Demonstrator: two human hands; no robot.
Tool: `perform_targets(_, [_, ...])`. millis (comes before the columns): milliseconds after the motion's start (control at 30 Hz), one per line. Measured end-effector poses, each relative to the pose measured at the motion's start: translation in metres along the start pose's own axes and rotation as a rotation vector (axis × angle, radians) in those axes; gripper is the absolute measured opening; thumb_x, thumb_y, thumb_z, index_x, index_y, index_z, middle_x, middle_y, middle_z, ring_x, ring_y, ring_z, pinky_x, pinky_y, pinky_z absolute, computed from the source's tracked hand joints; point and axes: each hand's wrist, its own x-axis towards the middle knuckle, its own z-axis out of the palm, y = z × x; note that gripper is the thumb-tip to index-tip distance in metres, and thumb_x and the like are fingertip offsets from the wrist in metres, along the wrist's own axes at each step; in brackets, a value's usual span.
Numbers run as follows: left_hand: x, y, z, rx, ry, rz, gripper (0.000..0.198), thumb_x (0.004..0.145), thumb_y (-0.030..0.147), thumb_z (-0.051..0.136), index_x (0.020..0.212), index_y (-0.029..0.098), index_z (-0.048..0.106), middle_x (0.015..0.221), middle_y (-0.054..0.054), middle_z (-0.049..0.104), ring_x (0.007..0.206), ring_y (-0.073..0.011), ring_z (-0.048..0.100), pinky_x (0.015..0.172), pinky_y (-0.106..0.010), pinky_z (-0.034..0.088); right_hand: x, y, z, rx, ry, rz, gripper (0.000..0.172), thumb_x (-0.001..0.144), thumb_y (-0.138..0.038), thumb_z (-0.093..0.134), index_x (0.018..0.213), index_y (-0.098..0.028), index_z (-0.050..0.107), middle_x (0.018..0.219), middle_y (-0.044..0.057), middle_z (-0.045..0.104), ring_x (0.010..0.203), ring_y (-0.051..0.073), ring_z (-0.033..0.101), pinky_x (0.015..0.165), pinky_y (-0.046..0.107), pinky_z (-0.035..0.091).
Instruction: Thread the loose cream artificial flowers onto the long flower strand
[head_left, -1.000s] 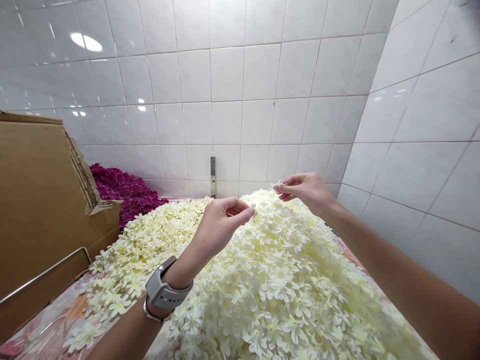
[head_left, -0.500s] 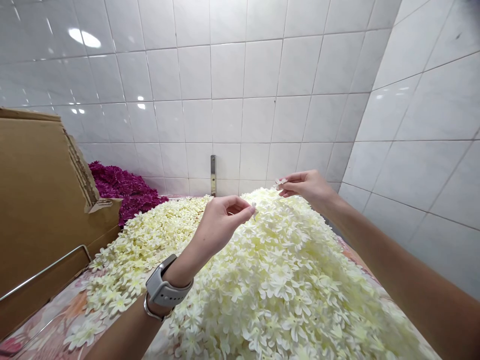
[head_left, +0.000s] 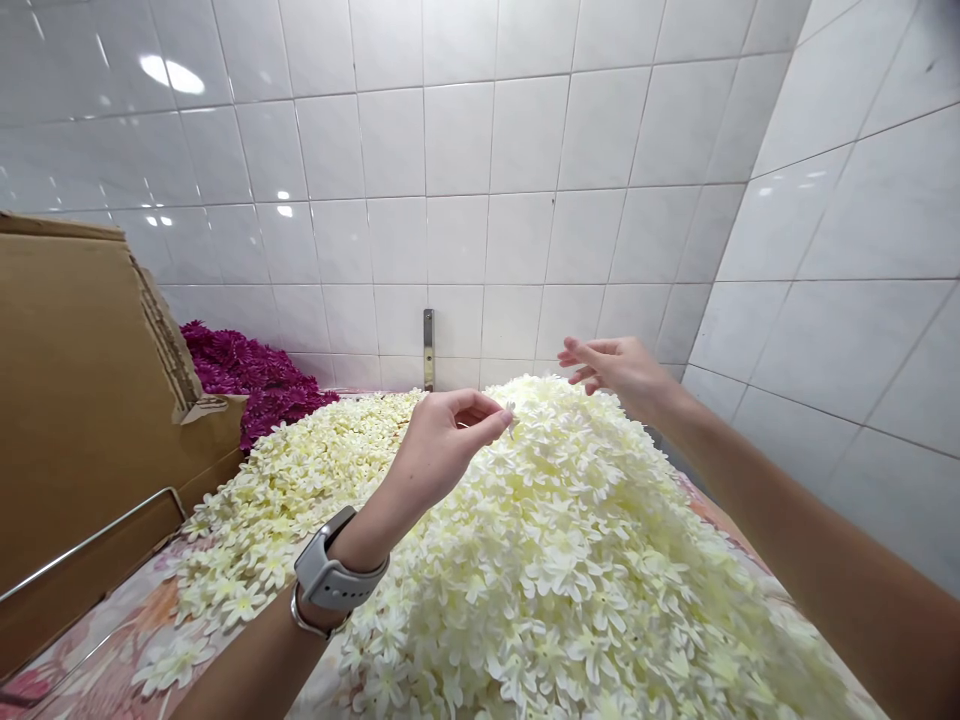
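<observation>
The left hand [head_left: 448, 440] pinches a small flower [head_left: 510, 412] by its fingertips above the heap [head_left: 570, 570] covering the worktop [head_left: 97, 655], while the right hand [head_left: 616, 366] hangs loosely open and empty near the far edge; so slight a pinch could drop the flower among lookalikes.

No legible text anywhere (cardboard [head_left: 75, 400] included) — none

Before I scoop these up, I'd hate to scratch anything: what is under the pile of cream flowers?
At the left edge of the pile of cream flowers a pink floral-patterned cover shows beneath. Under the heap itself, the petals hide everything.
</observation>
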Motion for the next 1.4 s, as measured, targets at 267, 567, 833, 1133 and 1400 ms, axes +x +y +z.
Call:
perform_targets(267, [0.002, -0.001, 0.005, -0.052, -0.087, -0.037, 0.014, 0.075, 0.024, 0.063, 0.069, 0.013, 0.069, 0.066, -0.001, 0.063, 0.066, -0.0119, 0.056, 0.065, -0.025, 0.043, -0.068, -0.023, 0.006, -0.095, -0.284, -0.316, 0.037, 0.071, -0.055, 0.07, 0.081, -0.019, 0.067, 0.081, 0.004, 0.065, 0.069, 0.016, 0.058, 0.057, 0.025, 0.044])
perform_targets(567, [-0.001, 0.005, 0.01, -0.159, -0.122, -0.1, 0.017, 0.064, 0.027, 0.074, 0.057, 0.014, 0.066, 0.057, 0.001, 0.059, 0.06, -0.0102, 0.051, 0.061, -0.024, 0.039, -0.094, -0.024, 0.01, 0.032, -0.254, -0.28, 0.034, 0.069, -0.045, 0.076, 0.08, -0.019, 0.057, 0.082, 0.0, 0.059, 0.063, 0.012, 0.054, 0.05, 0.022, 0.045])
perform_targets(833, [-0.001, 0.003, 0.012, -0.267, -0.215, -0.116, 0.015, 0.064, 0.03, 0.075, 0.061, 0.016, 0.07, 0.059, 0.001, 0.062, 0.061, -0.0101, 0.054, 0.064, -0.024, 0.044, -0.097, -0.024, 0.007, 0.112, -0.383, -0.271, 0.031, 0.077, -0.048, 0.068, 0.071, -0.018, 0.064, 0.068, 0.002, 0.06, 0.06, 0.012, 0.054, 0.05, 0.022, 0.043])
perform_targets(1133, [0.003, 0.001, 0.007, -0.188, -0.118, -0.159, 0.016, 0.066, 0.031, 0.073, 0.062, 0.016, 0.07, 0.062, -0.001, 0.066, 0.063, -0.0121, 0.059, 0.068, -0.027, 0.048, -0.08, -0.011, -0.005, 0.112, -0.259, -0.212, 0.034, 0.073, -0.051, 0.069, 0.075, -0.017, 0.069, 0.064, 0.003, 0.061, 0.055, 0.013, 0.052, 0.049, 0.024, 0.043])
perform_targets(1400, [0.009, -0.005, -0.009, 0.113, 0.159, -0.039, 0.022, 0.071, 0.035, 0.07, 0.073, 0.014, 0.072, 0.07, -0.005, 0.071, 0.069, -0.0168, 0.063, 0.067, -0.028, 0.05, -0.022, -0.009, -0.004, -0.398, 0.06, -0.35, 0.009, 0.077, -0.022, 0.061, 0.073, -0.019, 0.068, 0.071, 0.002, 0.066, 0.062, 0.017, 0.059, 0.058, 0.027, 0.044])
